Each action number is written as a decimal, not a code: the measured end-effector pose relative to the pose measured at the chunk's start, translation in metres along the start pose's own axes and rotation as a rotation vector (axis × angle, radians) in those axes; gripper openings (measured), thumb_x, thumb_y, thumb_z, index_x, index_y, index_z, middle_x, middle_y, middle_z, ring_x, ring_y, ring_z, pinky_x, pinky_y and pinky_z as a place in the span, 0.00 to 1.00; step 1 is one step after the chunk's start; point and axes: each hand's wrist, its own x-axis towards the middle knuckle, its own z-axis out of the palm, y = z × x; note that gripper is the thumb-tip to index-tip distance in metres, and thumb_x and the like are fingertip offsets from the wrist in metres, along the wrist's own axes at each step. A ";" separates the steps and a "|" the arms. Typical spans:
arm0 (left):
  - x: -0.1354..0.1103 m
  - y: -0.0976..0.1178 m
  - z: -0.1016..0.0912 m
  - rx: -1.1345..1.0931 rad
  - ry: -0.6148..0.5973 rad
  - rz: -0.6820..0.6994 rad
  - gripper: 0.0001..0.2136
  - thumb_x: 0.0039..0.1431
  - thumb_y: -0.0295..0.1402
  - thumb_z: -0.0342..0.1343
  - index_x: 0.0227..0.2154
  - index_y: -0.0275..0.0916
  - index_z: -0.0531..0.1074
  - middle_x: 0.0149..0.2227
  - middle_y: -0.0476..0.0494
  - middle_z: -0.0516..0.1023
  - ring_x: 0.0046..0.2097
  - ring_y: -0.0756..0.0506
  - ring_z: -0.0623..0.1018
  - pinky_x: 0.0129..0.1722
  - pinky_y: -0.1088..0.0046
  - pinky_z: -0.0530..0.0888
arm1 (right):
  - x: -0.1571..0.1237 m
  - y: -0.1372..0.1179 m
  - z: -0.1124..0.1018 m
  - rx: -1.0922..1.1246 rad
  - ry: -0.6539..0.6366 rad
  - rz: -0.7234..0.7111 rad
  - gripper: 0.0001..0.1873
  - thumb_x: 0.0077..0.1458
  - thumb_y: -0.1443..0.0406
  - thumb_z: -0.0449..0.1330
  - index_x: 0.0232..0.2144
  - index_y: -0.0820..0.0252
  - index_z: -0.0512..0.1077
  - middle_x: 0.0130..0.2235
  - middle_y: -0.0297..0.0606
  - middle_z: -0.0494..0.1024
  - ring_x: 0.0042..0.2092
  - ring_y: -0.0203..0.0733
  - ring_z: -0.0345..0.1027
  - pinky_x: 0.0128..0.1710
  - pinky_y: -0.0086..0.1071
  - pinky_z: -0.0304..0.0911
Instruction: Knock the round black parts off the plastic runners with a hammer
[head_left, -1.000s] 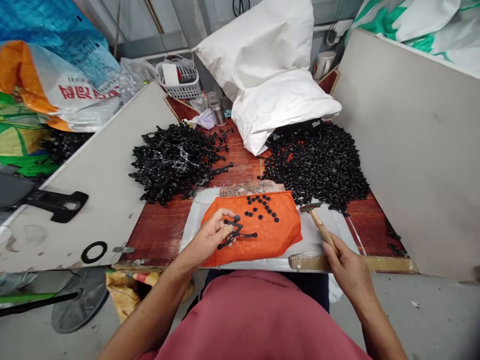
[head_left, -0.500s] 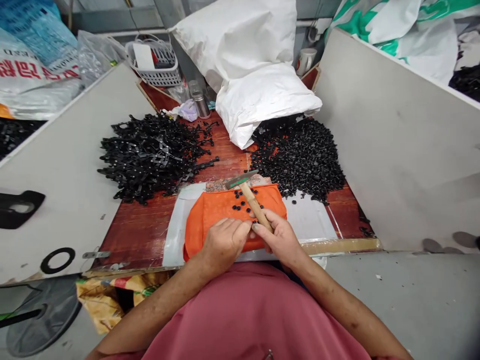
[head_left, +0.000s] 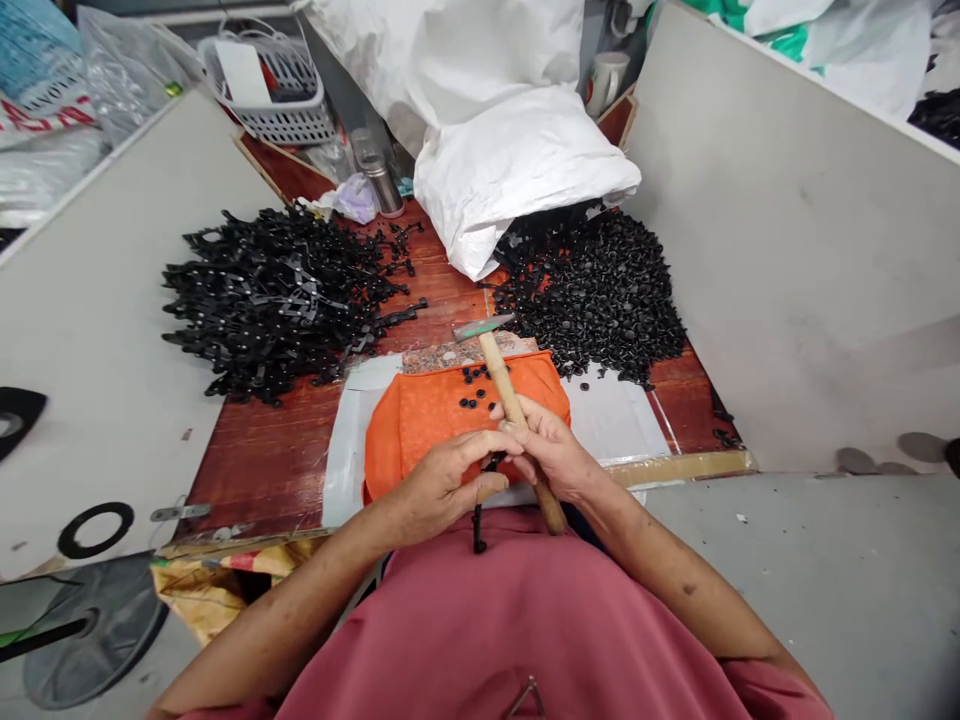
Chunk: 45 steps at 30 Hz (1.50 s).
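Observation:
My right hand (head_left: 551,450) is closed round the wooden handle of a hammer (head_left: 504,378); the metal head with a green stripe points away from me. Between the thumb and fingers of my left hand (head_left: 457,480) is a thin black plastic part (head_left: 478,528), its lower end hanging over my shirt. The fingertips of both hands meet at its upper end, which they partly hide. Beneath and beyond them lies an orange cloth (head_left: 397,425) with several small round black buttons (head_left: 472,403) scattered on it.
A heap of black strip-like parts (head_left: 262,300) lies at the left, a heap of small black pieces (head_left: 600,290) at the right under a white sack (head_left: 517,190). Grey panels (head_left: 780,230) flank the table. A basket (head_left: 277,110) and a metal flask (head_left: 384,185) stand at the back.
My left hand has opened its pinch somewhat, and the black part now shows below it. The hammer has slid or turned in my right hand, its handle end now visible. The view has shifted slightly.

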 end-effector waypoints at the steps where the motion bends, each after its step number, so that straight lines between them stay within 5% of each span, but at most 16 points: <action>1: -0.001 -0.001 0.003 -0.062 0.024 -0.031 0.13 0.70 0.35 0.52 0.54 0.43 0.72 0.46 0.43 0.79 0.45 0.45 0.77 0.47 0.70 0.73 | 0.000 0.001 0.002 0.000 0.018 -0.019 0.24 0.57 0.46 0.65 0.44 0.56 0.67 0.20 0.18 0.66 0.15 0.26 0.50 0.13 0.22 0.46; 5: -0.006 0.003 0.002 -0.194 0.075 -0.183 0.13 0.72 0.38 0.47 0.54 0.43 0.66 0.33 0.50 0.73 0.30 0.50 0.69 0.32 0.76 0.67 | -0.005 -0.001 0.002 -0.077 0.065 -0.028 0.21 0.58 0.50 0.65 0.43 0.56 0.67 0.24 0.21 0.71 0.15 0.26 0.52 0.13 0.22 0.47; 14: -0.019 -0.001 0.013 -0.147 -0.037 -0.169 0.29 0.72 0.33 0.46 0.72 0.48 0.47 0.35 0.50 0.74 0.34 0.49 0.72 0.37 0.74 0.70 | -0.016 -0.006 -0.005 0.092 0.055 0.002 0.20 0.56 0.52 0.67 0.43 0.55 0.68 0.21 0.18 0.63 0.14 0.26 0.50 0.12 0.21 0.48; 20: -0.019 -0.004 0.014 0.123 0.060 0.056 0.22 0.72 0.33 0.45 0.67 0.46 0.62 0.51 0.41 0.80 0.44 0.45 0.78 0.49 0.68 0.73 | -0.018 -0.004 -0.001 0.141 0.092 0.027 0.21 0.54 0.52 0.69 0.43 0.55 0.69 0.26 0.21 0.69 0.14 0.23 0.49 0.11 0.21 0.47; 25: -0.012 -0.002 0.019 0.139 0.108 -0.020 0.17 0.71 0.32 0.46 0.57 0.42 0.72 0.33 0.51 0.79 0.31 0.51 0.74 0.36 0.76 0.70 | -0.016 -0.001 0.000 0.036 0.128 0.042 0.23 0.53 0.53 0.70 0.46 0.56 0.70 0.34 0.27 0.75 0.17 0.23 0.53 0.12 0.21 0.49; 30: -0.017 -0.009 -0.015 0.164 0.177 -0.262 0.18 0.70 0.41 0.48 0.54 0.42 0.75 0.26 0.54 0.73 0.28 0.50 0.70 0.32 0.76 0.66 | -0.028 -0.001 -0.023 -0.148 0.297 -0.052 0.20 0.60 0.52 0.63 0.48 0.54 0.68 0.37 0.28 0.76 0.16 0.24 0.51 0.12 0.23 0.47; 35: -0.012 -0.036 -0.054 0.147 0.294 -0.318 0.16 0.66 0.45 0.49 0.39 0.40 0.76 0.37 0.47 0.79 0.40 0.46 0.76 0.40 0.74 0.70 | -0.063 0.012 -0.054 -0.408 0.431 0.013 0.21 0.64 0.51 0.59 0.52 0.55 0.67 0.32 0.28 0.73 0.18 0.29 0.54 0.15 0.25 0.51; 39: 0.005 -0.062 -0.058 0.269 0.398 -0.323 0.14 0.67 0.44 0.45 0.34 0.41 0.68 0.30 0.51 0.72 0.34 0.47 0.72 0.36 0.73 0.67 | -0.087 0.035 -0.069 -0.603 0.457 0.074 0.19 0.66 0.53 0.55 0.54 0.55 0.69 0.30 0.28 0.70 0.21 0.33 0.57 0.19 0.28 0.55; 45: 0.018 -0.081 -0.054 0.231 0.273 -0.346 0.09 0.64 0.41 0.47 0.36 0.41 0.67 0.28 0.53 0.67 0.31 0.49 0.67 0.33 0.72 0.62 | -0.103 0.044 -0.071 -0.889 0.354 0.099 0.15 0.67 0.57 0.53 0.49 0.54 0.73 0.30 0.31 0.75 0.32 0.41 0.68 0.35 0.32 0.62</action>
